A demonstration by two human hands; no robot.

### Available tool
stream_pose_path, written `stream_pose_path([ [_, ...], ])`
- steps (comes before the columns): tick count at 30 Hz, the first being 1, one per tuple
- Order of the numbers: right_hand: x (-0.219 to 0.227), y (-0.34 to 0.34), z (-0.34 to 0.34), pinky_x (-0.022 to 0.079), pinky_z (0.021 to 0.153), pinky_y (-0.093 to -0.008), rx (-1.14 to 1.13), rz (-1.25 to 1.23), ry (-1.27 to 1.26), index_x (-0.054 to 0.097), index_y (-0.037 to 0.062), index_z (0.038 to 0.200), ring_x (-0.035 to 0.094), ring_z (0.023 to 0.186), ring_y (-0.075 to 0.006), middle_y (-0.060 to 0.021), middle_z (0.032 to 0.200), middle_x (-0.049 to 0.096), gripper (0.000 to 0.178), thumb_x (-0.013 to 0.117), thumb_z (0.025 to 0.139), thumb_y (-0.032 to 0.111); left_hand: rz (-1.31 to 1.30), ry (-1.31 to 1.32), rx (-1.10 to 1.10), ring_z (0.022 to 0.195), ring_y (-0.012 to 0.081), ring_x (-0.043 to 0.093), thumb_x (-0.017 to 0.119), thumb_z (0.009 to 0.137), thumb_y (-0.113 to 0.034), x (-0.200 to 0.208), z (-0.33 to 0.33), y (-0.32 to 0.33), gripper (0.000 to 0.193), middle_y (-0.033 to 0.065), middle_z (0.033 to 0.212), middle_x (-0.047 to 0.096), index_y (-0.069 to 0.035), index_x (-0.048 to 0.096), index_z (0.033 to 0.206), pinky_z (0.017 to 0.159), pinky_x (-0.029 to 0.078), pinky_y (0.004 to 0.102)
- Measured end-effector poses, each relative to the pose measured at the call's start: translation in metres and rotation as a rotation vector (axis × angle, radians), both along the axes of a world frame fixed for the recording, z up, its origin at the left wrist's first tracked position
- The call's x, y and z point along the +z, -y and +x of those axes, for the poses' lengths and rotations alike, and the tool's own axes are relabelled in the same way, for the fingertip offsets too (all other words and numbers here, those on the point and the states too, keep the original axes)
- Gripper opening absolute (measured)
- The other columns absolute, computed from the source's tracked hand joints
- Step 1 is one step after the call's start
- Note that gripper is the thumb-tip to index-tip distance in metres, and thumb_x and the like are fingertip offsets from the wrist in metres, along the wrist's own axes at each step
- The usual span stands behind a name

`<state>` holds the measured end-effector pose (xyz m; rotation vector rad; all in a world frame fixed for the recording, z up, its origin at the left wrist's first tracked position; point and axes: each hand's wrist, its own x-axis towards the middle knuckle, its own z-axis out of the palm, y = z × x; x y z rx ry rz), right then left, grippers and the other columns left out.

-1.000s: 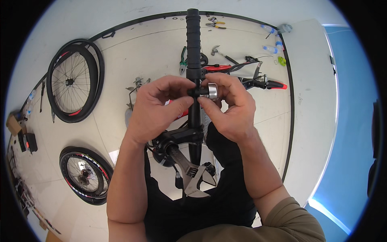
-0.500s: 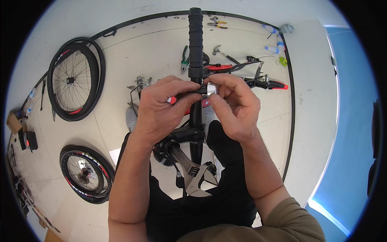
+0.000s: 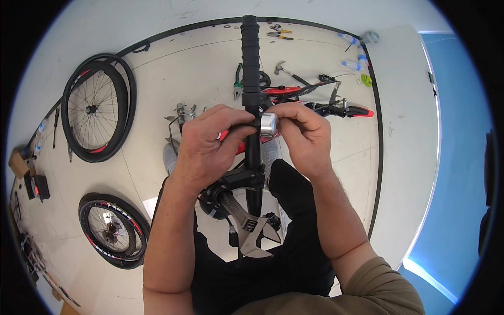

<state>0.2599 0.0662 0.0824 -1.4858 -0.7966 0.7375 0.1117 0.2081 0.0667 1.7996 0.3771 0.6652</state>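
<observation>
Shifting right hand (image 3: 307,139) to far side of silver bell (image 3: 269,125), gripping it, pinching dark mount (image 3: 256,123) with left hand (image 3: 209,142), bottles (image 3: 350,65) of unclear contents beyond

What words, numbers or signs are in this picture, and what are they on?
Black spoked wheel with red-and-white rim, lower left: white lettering, which I won't copy.
Black spoked wheel with red patches, upper left: pale marks, too small to read.
Grey steel adjustable wrench: stamped marks, too small to read.
Shiny silver metal bell: nothing readable.
</observation>
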Motion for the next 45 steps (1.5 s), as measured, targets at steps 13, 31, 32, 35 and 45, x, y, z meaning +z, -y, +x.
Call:
stream_pose_path([
  [13, 0.004, -0.002, 0.000, 0.052, 0.069, -0.0251, -0.003, 0.015, -0.087, 0.067, -0.0055, 0.106, 0.062, 0.080, -0.0094, -0.0079, 0.097, 0.068, 0.018, 0.053, 0.096, -0.011, -0.214, 0.041, -0.001, 0.078, 0.0150, 0.065, 0.081, 0.079, 0.005, -0.007, 0.000, 0.003, 0.034, 0.0074, 0.089, 0.070, -0.004, 0.074, 0.111, 0.073, 0.052, 0.0287],
  [31, 0.006, -0.005, -0.006, 0.056, 0.072, -0.0260, -0.072, -0.141, -0.274, 0.069, -0.0032, 0.112, 0.068, 0.086, -0.0110, -0.0066, 0.097, 0.071, 0.022, 0.058, 0.105, 0.014, -0.145, -0.014, 0.014, 0.078, 0.0195, 0.069, 0.076, 0.083, 0.004, -0.004, 0.000, 0.000, 0.020, 0.0086, 0.088, 0.074, -0.005, 0.077, 0.101, 0.071, 0.054, 0.0305],
  [32, 0.006, -0.005, -0.004, 0.057, 0.072, -0.0267, -0.059, -0.166, -0.301, 0.069, -0.0032, 0.113, 0.069, 0.087, -0.0119, -0.0071, 0.098, 0.072, 0.023, 0.058, 0.105, 0.016, -0.147, -0.002, 0.012, 0.078, 0.0195, 0.069, 0.076, 0.083, 0.004, -0.006, 0.000, 0.001, 0.019, 0.0086, 0.088, 0.074, -0.004, 0.077, 0.100, 0.071, 0.054, 0.0305],
  [35, 0.007, -0.004, 0.001, 0.058, 0.073, -0.0291, -0.017, -0.168, -0.441, 0.069, -0.0034, 0.114, 0.070, 0.089, -0.0148, -0.0086, 0.100, 0.072, 0.026, 0.059, 0.105, 0.019, -0.154, 0.020, 0.011, 0.077, 0.0192, 0.069, 0.075, 0.083, 0.005, -0.006, 0.000, 0.001, 0.019, 0.0086, 0.088, 0.073, -0.004, 0.077, 0.100, 0.071, 0.054, 0.0302],
  [45, 0.009, 0.001, 0.012, 0.061, 0.080, -0.0342, 0.102, -0.131, -0.492, 0.068, -0.0048, 0.118, 0.073, 0.095, -0.0204, -0.0135, 0.105, 0.073, 0.025, 0.064, 0.100, 0.013, -0.206, -0.006, -0.008, 0.080, 0.0176, 0.069, 0.073, 0.084, 0.007, -0.012, -0.004, -0.001, 0.017, 0.0086, 0.089, 0.073, -0.002, 0.075, 0.098, 0.073, 0.054, 0.0302],
])
